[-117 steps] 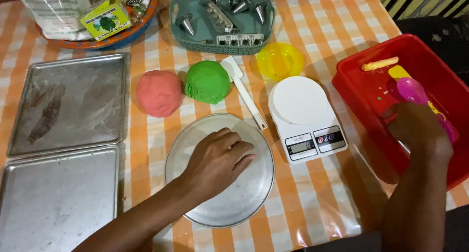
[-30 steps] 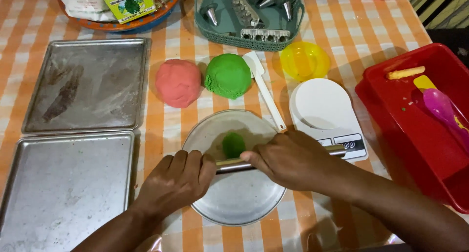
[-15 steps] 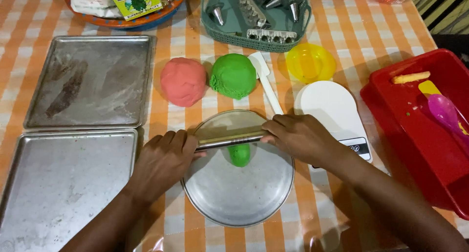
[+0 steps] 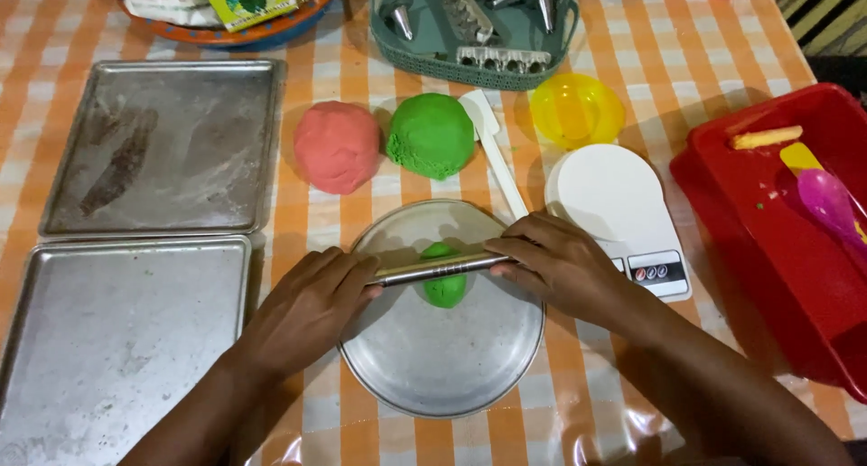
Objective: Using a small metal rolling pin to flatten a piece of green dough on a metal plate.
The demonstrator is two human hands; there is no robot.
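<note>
On the orange-checked tablecloth (image 4: 686, 60) we saw two metal baking trays (image 4: 163, 150) to our left, one above the other and nearly touching. A pink dough ball (image 4: 336, 147) sat just beside a larger green dough ball (image 4: 431, 135), and a white spatula (image 4: 492, 154) lay slanted next to the green one. Past that stood a small yellow bowl (image 4: 575, 110) and, below it, a white kitchen scale (image 4: 619, 215). At the far edge we noted a teal basket (image 4: 470, 64) holding metal piping nozzles (image 4: 404, 22). To our right, a red tub (image 4: 768, 240) held a purple spoon (image 4: 826, 204).
</note>
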